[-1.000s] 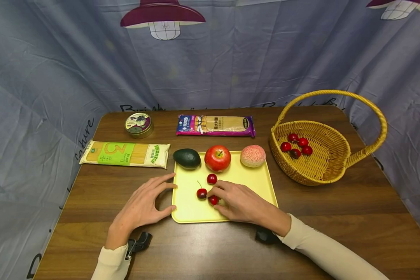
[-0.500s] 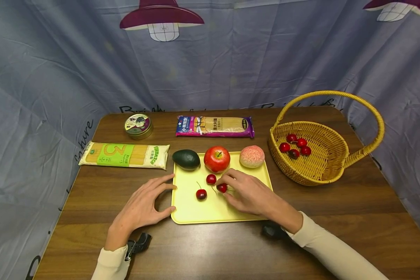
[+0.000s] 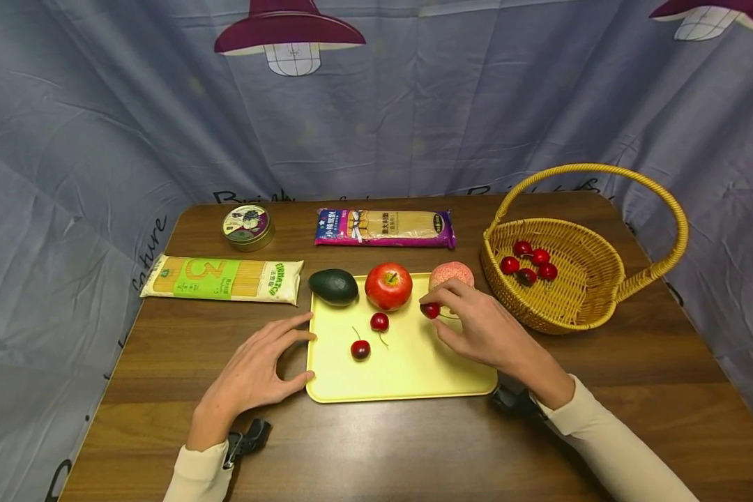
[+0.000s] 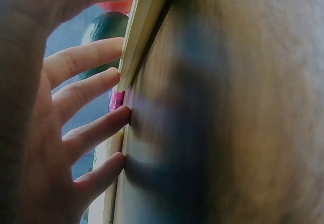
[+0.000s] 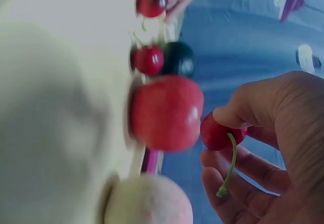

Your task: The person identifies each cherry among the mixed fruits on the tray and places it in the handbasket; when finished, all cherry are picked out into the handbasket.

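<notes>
My right hand (image 3: pixel 486 328) pinches a dark red cherry (image 3: pixel 429 310) above the right part of the yellow tray (image 3: pixel 408 376); its green stem shows in the right wrist view. At the tray's left edge my left hand (image 3: pixel 254 366) touches the rim with spread, relaxed fingers. Two more cherries lie on the tray, one near the apple (image 3: pixel 379 321) and one lower left (image 3: pixel 360 350). Along the tray's back sit an avocado (image 3: pixel 334 287), a red apple (image 3: pixel 389 286) and a pink peach (image 3: pixel 452 274), which my right hand partly hides.
A yellow wicker basket (image 3: pixel 586 307) with a tall handle stands at the right, several cherries (image 3: pixel 527 263) inside. Behind the tray lies a purple noodle pack (image 3: pixel 385 228). To the left are a green-labelled pasta pack (image 3: pixel 222 278) and a round tin (image 3: pixel 247 228).
The right hand has picked up a cherry from the tray's middle and carried it right and back, toward the peach. My left hand stays at the tray's edge.
</notes>
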### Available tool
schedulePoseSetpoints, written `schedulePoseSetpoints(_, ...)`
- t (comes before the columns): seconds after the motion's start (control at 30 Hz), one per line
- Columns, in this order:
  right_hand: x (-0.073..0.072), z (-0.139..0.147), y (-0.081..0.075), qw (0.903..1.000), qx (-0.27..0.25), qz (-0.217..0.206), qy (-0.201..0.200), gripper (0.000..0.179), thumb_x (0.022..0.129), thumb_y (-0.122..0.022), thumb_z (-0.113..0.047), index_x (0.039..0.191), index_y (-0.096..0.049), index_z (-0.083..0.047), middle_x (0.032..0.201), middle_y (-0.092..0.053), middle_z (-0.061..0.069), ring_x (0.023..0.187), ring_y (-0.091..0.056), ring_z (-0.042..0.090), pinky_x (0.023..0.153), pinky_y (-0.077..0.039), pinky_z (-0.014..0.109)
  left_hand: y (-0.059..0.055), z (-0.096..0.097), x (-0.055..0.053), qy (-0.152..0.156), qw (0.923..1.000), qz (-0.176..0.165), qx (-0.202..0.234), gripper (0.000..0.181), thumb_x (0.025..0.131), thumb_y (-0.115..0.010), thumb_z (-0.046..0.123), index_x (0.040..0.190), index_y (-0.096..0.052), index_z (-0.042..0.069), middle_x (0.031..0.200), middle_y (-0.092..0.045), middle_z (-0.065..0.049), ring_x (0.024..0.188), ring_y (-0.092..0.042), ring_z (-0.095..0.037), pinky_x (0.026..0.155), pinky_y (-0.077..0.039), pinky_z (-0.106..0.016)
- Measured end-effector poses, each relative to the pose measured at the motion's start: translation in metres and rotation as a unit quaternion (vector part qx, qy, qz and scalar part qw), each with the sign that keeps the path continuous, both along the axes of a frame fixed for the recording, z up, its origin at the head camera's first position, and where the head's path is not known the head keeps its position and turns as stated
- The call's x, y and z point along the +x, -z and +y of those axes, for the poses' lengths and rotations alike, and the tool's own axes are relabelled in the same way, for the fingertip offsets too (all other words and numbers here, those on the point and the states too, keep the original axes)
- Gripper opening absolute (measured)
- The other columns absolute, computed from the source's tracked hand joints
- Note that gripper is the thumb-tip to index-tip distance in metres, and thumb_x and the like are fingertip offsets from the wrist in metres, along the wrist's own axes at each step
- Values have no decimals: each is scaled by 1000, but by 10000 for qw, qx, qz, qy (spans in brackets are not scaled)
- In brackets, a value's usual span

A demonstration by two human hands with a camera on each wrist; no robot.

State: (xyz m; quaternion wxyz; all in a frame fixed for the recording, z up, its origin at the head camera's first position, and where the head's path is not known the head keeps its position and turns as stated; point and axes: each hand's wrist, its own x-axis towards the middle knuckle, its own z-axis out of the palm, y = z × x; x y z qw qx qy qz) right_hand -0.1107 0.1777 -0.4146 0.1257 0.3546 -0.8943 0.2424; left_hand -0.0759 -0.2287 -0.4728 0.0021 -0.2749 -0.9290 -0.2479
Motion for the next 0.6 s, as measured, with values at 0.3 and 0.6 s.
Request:
schedulePoseSetpoints(0.3,-9,36,-8,9981,-155,80,589,44,80,-86,3,120,-74,-10,109,-68,9,79,-63,22,63,-58,36,0,0,-1,58,9999,100,32,56,88,-86,45,137,-70,22,168,-46,2,147,-51,-30,119,-41,-64)
schedulePoseSetpoints(0.6,-15,65,-11,9930,-312,247,1109,44,80,-87,4,121,-76,-7,113,-70,12,87,-66,25,69,-60,46,-2,1,0,22,10000,46,57,56,88,-86,45,136,-71,22,168,-46,3,147,-51,-29,118,-42,-63)
